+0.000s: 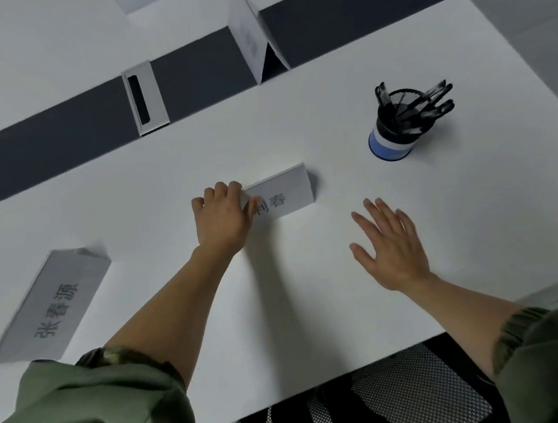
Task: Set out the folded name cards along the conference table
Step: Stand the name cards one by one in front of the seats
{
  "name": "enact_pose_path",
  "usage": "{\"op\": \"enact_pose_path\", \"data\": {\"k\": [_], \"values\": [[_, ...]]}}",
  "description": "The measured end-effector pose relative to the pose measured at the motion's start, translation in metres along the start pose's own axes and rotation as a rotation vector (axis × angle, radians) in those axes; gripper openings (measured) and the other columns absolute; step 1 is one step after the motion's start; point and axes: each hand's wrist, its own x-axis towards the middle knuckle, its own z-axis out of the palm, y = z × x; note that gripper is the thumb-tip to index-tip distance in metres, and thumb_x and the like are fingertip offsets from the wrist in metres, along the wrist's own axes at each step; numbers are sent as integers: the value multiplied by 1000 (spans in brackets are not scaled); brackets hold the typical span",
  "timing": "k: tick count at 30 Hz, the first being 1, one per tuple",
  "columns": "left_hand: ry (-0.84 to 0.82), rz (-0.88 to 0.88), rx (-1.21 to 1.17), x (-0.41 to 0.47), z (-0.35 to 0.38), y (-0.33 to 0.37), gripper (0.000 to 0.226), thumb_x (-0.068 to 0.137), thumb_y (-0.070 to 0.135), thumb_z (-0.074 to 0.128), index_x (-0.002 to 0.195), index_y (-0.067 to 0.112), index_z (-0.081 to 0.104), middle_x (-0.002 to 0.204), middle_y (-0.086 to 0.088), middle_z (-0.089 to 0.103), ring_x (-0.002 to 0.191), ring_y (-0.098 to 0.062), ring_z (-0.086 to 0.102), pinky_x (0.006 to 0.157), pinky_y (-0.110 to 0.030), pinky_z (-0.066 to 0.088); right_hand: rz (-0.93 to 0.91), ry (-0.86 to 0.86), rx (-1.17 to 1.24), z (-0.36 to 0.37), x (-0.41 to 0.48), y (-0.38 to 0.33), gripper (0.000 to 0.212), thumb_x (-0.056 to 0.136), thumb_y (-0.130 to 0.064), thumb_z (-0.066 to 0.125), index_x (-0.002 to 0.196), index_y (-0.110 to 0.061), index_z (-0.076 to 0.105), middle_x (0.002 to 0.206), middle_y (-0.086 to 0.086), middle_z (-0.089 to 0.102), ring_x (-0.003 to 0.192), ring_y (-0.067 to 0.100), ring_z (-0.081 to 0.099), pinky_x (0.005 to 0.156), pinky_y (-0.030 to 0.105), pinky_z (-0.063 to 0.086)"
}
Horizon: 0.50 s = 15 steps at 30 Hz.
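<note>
Nearest to me are my green sleeves (85,414) and a mesh chair (394,402) under the near edge of the white table (315,310). My left hand (223,217) grips the left end of a folded name card (283,197) in the middle of the table. My right hand (391,247) is spread flat, holding nothing, to the near right of it. A pen cup (392,137) stands to the far right. A second card (53,304) lies at the near left, and a third card (253,41) stands far behind on the dark strip (40,150).
</note>
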Motion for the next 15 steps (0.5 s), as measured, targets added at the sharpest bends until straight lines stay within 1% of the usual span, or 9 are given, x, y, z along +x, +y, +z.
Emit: {"op": "enact_pose_path", "data": {"k": [3, 15], "values": [[-1, -16, 5, 7, 2, 2, 48, 96, 52, 44, 113, 9, 58, 104, -13, 61, 95, -35, 53, 83, -43, 35, 0, 4, -6, 1, 0, 0, 65, 95, -57, 26, 151, -25, 35, 163, 2, 20, 151, 20, 13, 121, 43, 13], [27, 13, -16, 23, 3, 1, 45, 96, 50, 45, 114, 10, 58, 104, -12, 61, 97, -35, 52, 85, -43, 33, -18, 29, -10, 2, 1, 3, 64, 96, -56, 28, 150, -24, 36, 162, 3, 22, 151, 21, 15, 120, 44, 16]]}}
